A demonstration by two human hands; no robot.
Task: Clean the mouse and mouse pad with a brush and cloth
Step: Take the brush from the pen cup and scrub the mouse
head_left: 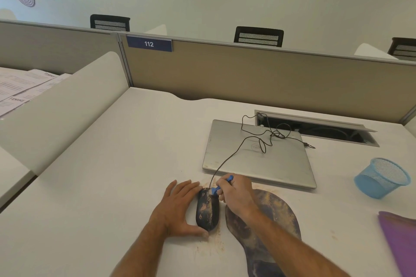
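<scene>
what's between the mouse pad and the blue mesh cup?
Head view: only bare white desk between the mouse pad and the blue mesh cup, apart from faint dust specks.

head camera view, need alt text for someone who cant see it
A person's right hand brushes the front of a dusty wired mouse with a small blue brush while the left hand steadies it on a white desk. A soiled mouse pad, closed laptop, blue mesh cup and purple cloth lie to the right.
</scene>
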